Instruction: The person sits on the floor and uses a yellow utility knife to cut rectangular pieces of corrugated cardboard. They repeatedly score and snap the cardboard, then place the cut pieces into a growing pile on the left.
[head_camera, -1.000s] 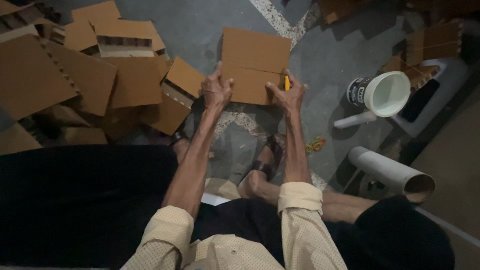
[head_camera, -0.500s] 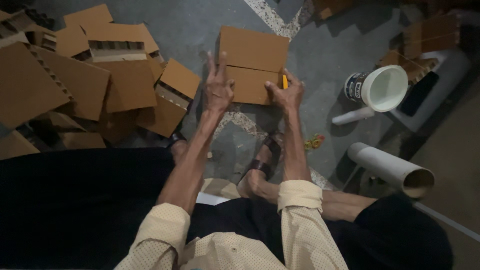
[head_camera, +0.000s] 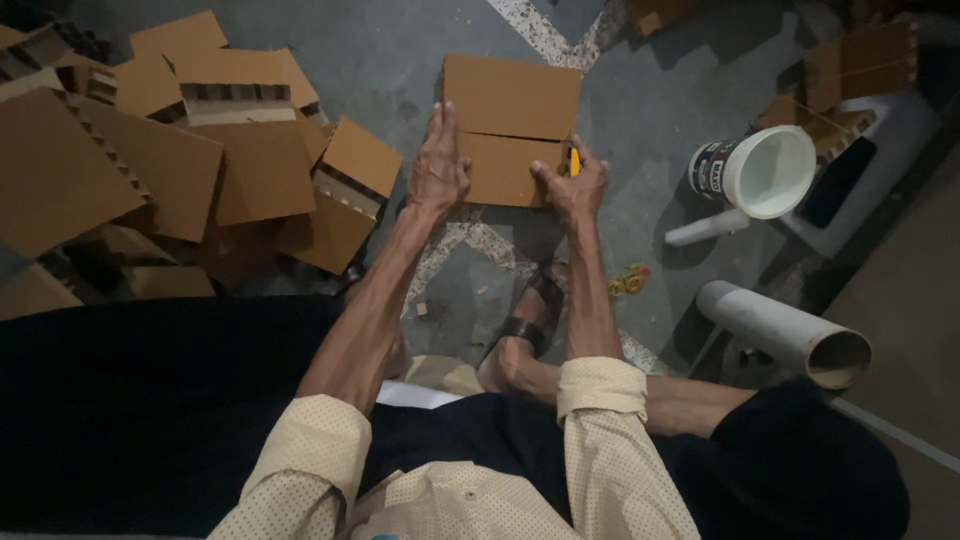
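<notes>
Left hand (head_camera: 438, 165) flat, pinning cardboard sheet (head_camera: 510, 125) steady on floor; right hand (head_camera: 572, 185) clenched around yellow cutter (head_camera: 574, 161) at sheet's edge.

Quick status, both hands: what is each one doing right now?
Left hand: open, fingers flat, pressing on the left edge of the cardboard sheet.
Right hand: closed on a small yellow tool, at the sheet's right edge.

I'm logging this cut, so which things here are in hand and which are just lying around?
In hand:
- cardboard sheet, steadied by the left hand
- yellow tool, held at the sheet's edge by the right hand

Lying about:
- cardboard pile, left
- white bucket
- white tube
- yellow bands on the floor
</notes>
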